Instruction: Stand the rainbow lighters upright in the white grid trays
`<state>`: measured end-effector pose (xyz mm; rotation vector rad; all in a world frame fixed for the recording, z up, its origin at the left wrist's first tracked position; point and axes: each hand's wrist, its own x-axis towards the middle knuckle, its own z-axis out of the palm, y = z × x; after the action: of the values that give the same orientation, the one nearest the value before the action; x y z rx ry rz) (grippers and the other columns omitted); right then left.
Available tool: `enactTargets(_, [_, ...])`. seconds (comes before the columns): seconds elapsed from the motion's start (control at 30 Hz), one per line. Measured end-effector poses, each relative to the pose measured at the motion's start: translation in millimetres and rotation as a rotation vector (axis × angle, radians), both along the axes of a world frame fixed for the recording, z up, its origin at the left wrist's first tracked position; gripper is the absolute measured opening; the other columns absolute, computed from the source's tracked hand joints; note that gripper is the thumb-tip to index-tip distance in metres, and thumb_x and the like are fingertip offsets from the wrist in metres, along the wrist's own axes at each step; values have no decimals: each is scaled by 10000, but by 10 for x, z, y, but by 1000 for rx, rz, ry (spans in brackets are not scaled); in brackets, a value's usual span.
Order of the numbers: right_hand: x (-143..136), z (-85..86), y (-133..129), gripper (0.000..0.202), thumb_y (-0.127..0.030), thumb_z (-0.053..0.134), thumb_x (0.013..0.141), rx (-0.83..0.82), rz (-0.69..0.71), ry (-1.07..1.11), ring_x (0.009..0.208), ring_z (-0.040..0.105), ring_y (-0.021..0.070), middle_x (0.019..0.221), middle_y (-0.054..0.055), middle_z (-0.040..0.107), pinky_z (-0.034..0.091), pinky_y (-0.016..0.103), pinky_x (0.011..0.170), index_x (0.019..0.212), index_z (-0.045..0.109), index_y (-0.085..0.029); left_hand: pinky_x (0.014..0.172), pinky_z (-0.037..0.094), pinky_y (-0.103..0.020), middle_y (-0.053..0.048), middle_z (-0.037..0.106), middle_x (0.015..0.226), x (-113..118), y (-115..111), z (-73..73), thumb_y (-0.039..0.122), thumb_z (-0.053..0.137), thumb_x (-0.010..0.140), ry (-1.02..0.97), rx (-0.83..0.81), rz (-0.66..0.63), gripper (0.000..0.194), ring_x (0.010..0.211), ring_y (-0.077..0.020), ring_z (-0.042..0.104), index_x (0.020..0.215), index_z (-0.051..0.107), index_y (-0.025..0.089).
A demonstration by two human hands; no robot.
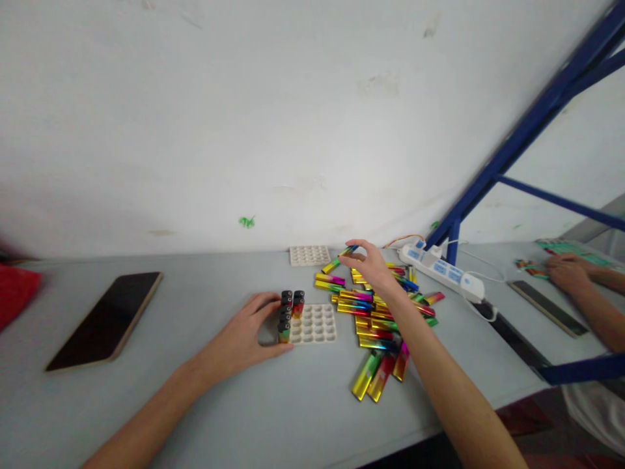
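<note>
- Two white plastic trays with round wells [319, 326]
- About seven upright black-topped multicoloured cylinders [284, 332]
- Many overlapping shiny metallic rainbow-coloured cylinders [355, 305], not exactly countable
- One white plastic power strip [442, 268]

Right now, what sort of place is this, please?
It looks like a shared workbench for small hand assembly or packing: a pile of shiny cylinders lies beside a white tray, and another person's hands are busy at the far right.

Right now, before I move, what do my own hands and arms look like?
Your left hand and right hand are ungloved, with no ring that I can make out. Left forearm and right forearm show no sleeve, watch or bracelet.
</note>
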<state>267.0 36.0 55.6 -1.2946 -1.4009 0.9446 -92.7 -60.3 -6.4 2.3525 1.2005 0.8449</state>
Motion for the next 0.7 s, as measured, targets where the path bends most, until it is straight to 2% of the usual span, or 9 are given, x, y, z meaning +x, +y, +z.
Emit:
enactTargets(0.07, [-106, 46, -73, 766, -594, 1127, 707, -60, 43, 226, 1089, 842, 278, 1106, 52, 841, 688, 477, 1091, 1312, 831, -231, 1289, 692, -630, -183, 821, 1565, -4, -6, 10, 570, 1031, 907, 0, 2, 3, 620, 1443, -443, 810, 1406, 865, 242])
enactTargets(0.1, [-160, 64, -110, 754, -617, 1133, 698, -79, 60, 323, 1104, 836, 277, 1069, 48, 852, 681, 467, 1097, 1278, 847, -229, 1287, 693, -633, -186, 821, 1566, -4, -10, 15, 561, 1038, 902, 0, 2, 7, 622, 1445, -445, 811, 1406, 867, 237])
enactTargets(0.2, [-287, 77, -217, 666, -683, 1124, 698, -113, 86, 508, 1136, 820, 273, 1131, 76, 877, 684, 436, 1074, 1130, 888, -235, 1288, 693, -635, -195, 824, 1565, -1, -18, 22, 545, 1059, 886, 12, -8, 5, 634, 1445, -449, 816, 1402, 873, 228])
enactTargets(0.27, [-330, 53, -288, 628, -659, 1127, 704, -130, 101, 518, 1135, 817, 269, 1208, 79, 884, 695, 420, 1029, 1130, 900, -257, 1286, 697, -634, -192, 829, 1556, 1, -19, 19, 546, 1068, 873, 14, -11, 9, 639, 1434, -447, 821, 1398, 877, 236])
enactTargets(0.37, [-354, -2, -395, 692, -542, 1142, 719, -150, 119, 507, 1133, 837, 254, 1328, 61, 888, 701, 396, 992, 1322, 880, -326, 1279, 703, -650, -185, 832, 1552, -8, -20, 14, 549, 1069, 868, 9, -12, 22, 619, 1424, -450, 827, 1385, 886, 263])
enactTargets(0.47, [-388, -51, -476, 814, -488, 1161, 724, -205, 161, 540, 1134, 864, 256, 1247, 58, 918, 696, 399, 1031, 1450, 825, -338, 1285, 700, -668, -202, 823, 1573, -31, -21, 18, 577, 1058, 891, 18, -16, 15, 606, 1449, -465, 817, 1376, 887, 257])
enactTargets(0.6, [-478, -85, -524, 696, -590, 1147, 732, -227, 205, 521, 1103, 858, 278, 1103, 68, 909, 697, 404, 1003, 1274, 865, -255, 1292, 698, -665, -188, 820, 1582, -43, -21, 16, 583, 1018, 940, 32, -8, 22, 595, 1457, -453, 817, 1407, 870, 245])
enactTargets(0.7, [-537, -92, -548, 623, -669, 1071, 810, -225, 254, 501, 880, 792, 220, 1032, 27, 843, 682, 359, 806, 1207, 821, -260, 1270, 714, -666, -183, 828, 1555, -30, -16, -7, 579, 1016, 932, 36, 20, 51, 603, 1423, -456, 829, 1420, 865, 260])
